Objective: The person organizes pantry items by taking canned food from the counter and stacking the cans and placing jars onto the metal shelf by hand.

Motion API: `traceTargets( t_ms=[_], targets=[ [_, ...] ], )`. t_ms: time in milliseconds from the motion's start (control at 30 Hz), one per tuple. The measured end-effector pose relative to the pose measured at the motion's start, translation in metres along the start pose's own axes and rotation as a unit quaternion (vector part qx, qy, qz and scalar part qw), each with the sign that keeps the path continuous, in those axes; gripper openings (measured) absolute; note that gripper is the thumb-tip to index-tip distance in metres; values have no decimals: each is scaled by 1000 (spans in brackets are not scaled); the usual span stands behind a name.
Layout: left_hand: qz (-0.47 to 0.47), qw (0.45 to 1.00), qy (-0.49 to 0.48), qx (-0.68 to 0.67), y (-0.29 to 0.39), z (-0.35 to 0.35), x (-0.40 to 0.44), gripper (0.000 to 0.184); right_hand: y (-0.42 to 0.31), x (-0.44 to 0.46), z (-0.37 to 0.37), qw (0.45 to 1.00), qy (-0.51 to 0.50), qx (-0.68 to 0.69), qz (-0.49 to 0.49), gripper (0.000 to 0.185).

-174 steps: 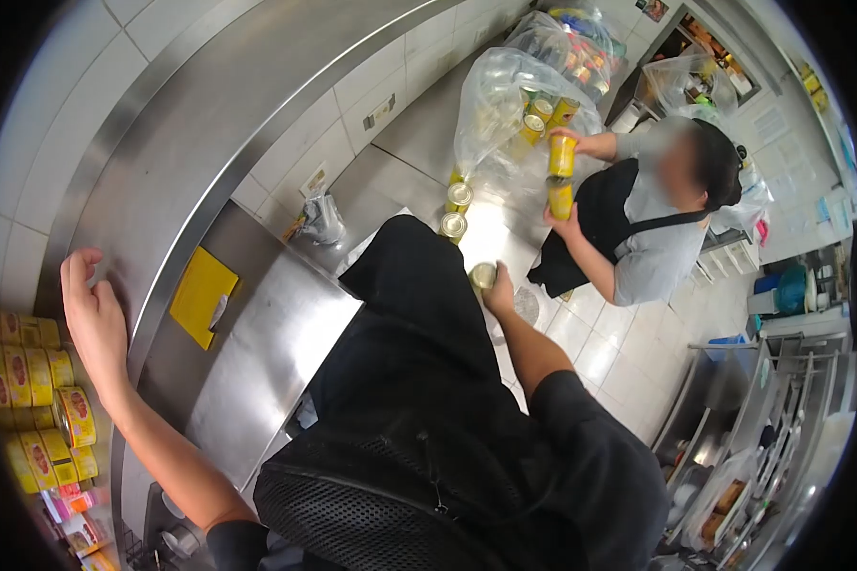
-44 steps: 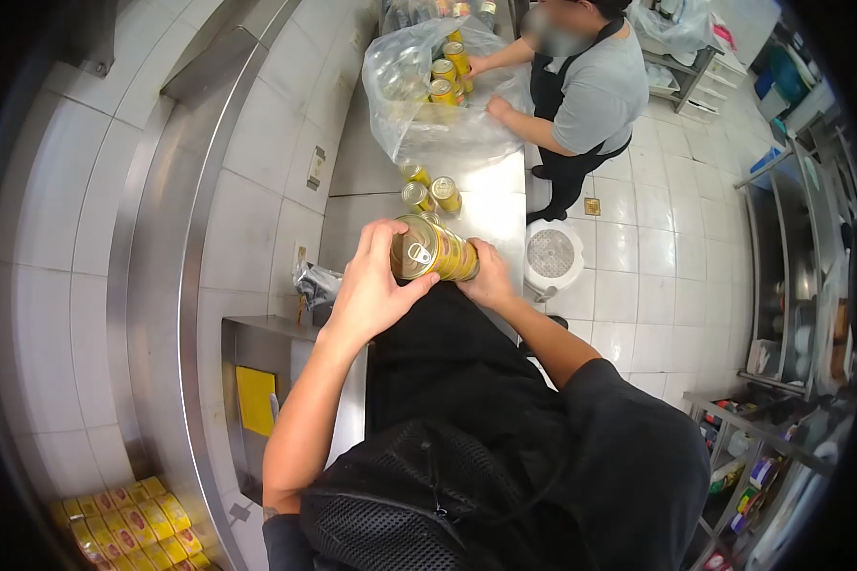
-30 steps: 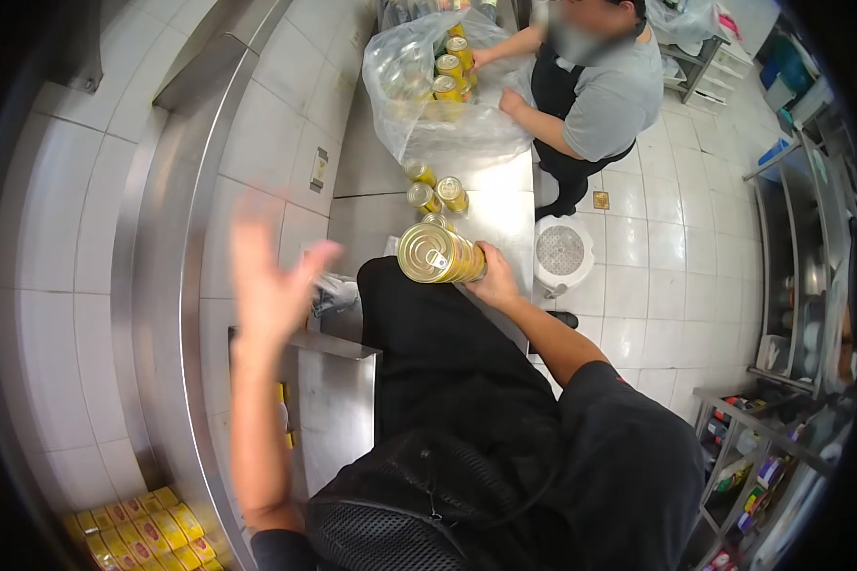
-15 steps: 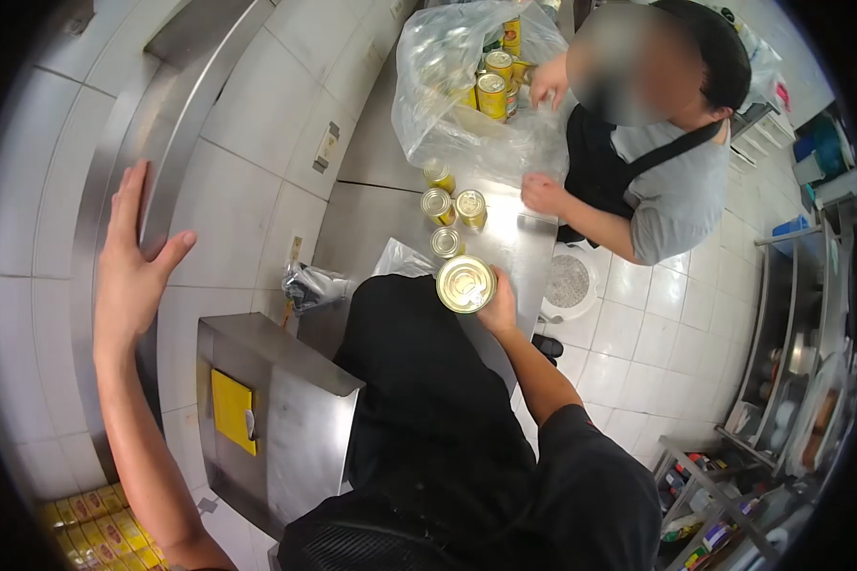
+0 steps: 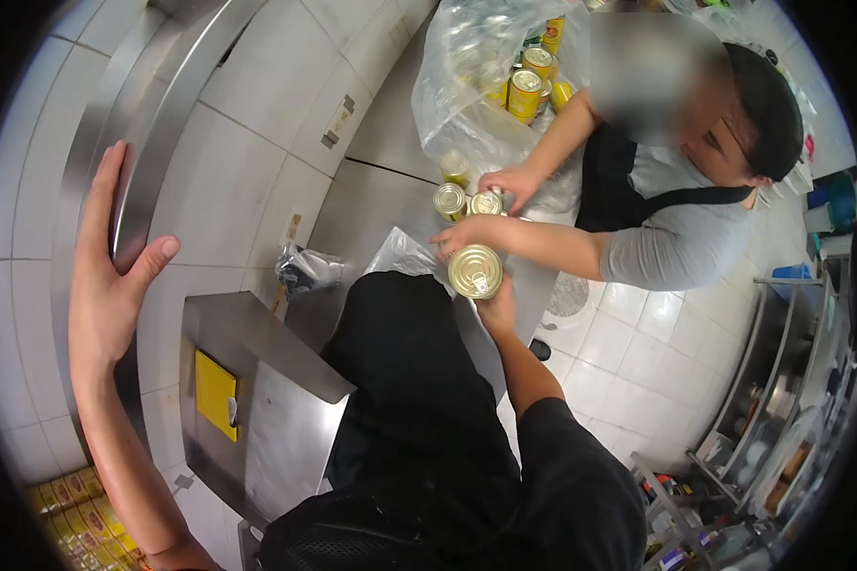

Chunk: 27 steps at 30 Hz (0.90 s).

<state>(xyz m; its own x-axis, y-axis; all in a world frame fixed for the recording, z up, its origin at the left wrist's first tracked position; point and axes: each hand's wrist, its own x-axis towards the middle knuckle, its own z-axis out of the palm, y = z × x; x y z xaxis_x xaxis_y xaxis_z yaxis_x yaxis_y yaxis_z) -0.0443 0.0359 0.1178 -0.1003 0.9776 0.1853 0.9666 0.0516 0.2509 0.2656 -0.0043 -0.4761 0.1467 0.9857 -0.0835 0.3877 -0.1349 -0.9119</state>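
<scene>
My right hand [image 5: 497, 306] is wrapped round a large can [image 5: 475, 272], its metal lid with a pull tab facing up. On the left, my left hand [image 5: 108, 281] lies with fingers stretched out against the edge of a steel shelf [image 5: 148, 190] on the tiled wall. Just beyond the large can, a co-worker's two hands [image 5: 510, 187] reach over the steel counter. One of them is on a small can [image 5: 487, 203]; the other partly hides what lies under it. Another small can [image 5: 450, 201] and a yellowish can [image 5: 455, 168] stand beside these hands.
A clear plastic bag [image 5: 438, 114] holding several yellow cans [image 5: 525, 95] stands at the counter's far end. The co-worker [image 5: 671, 209] is at the right side. A steel box [image 5: 257, 400] is near my legs. Yellow packs [image 5: 76, 519] are stacked lower left; steel racks [image 5: 752, 400] stand right.
The co-worker has leaned in and brought both hands from the bag to the small cans. My right hand still holds the large can, and my left hand stays on the shelf edge.
</scene>
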Motion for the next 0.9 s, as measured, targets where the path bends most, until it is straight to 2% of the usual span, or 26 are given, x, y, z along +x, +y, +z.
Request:
traceTargets(
  t_ms=[133, 200, 267, 300, 333, 400, 433, 467, 500, 533, 600, 633, 733, 800, 833, 867, 900],
  targets=[
    [4, 1000, 1, 11, -3, 1, 1, 93, -8, 3, -6, 1000, -3, 17, -12, 100],
    [10, 1000, 12, 20, -5, 1, 1, 90, -16, -1, -15, 998, -24, -45, 28, 102],
    [15, 1000, 9, -3, -7, 1, 1, 88, -27, -14, -21, 1000, 7, -27, 4, 96],
    [26, 999, 11, -21, -8, 0, 3, 86, -44, -18, -28, 991, 90, 12, -96, 87],
    [23, 999, 31, -25, -8, -1, 6, 86, -79, 3, -33, 960, 171, 59, -214, 78],
    [28, 997, 22, 63, -3, -3, 0, 81, -231, 18, -75, 892, 126, 30, -433, 62],
    [32, 999, 5, 14, 1, -5, 0, 83, -266, 29, -73, 894, 39, -74, -440, 57],
    [29, 999, 4, 15, -3, -6, -6, 83, -287, 46, -66, 880, -47, -177, -437, 52],
    [38, 997, 23, 66, -5, -4, -4, 83, -286, 71, -56, 789, -302, -456, -278, 46],
    [48, 991, 48, 112, -7, -2, 2, 82, -289, 89, -52, 791, -290, -461, -277, 46],
    [78, 992, 53, 83, -20, 0, 9, 83, -275, 89, -51, 840, -257, -391, -274, 41],
    [104, 990, 61, 66, -28, 2, 7, 84, -266, 87, -52, 834, -271, -400, -268, 41],
    [85, 989, 75, 99, -22, 3, 2, 82, -232, 85, -51, 830, -259, -395, -297, 42],
    [65, 985, 79, 136, -26, -3, 2, 76, -174, 84, -52, 872, -272, -326, -242, 51],
    [98, 991, 74, 52, -48, -3, 2, 78, -149, 82, -65, 871, -253, -336, -252, 67],
    [140, 988, 55, -40, -61, 5, 10, 79, -128, 57, -82, 926, -42, -295, -231, 80],
    [129, 990, 59, 10, -62, 6, 12, 78, -86, 53, -97, 958, -3, -276, -81, 86]
  ],
)
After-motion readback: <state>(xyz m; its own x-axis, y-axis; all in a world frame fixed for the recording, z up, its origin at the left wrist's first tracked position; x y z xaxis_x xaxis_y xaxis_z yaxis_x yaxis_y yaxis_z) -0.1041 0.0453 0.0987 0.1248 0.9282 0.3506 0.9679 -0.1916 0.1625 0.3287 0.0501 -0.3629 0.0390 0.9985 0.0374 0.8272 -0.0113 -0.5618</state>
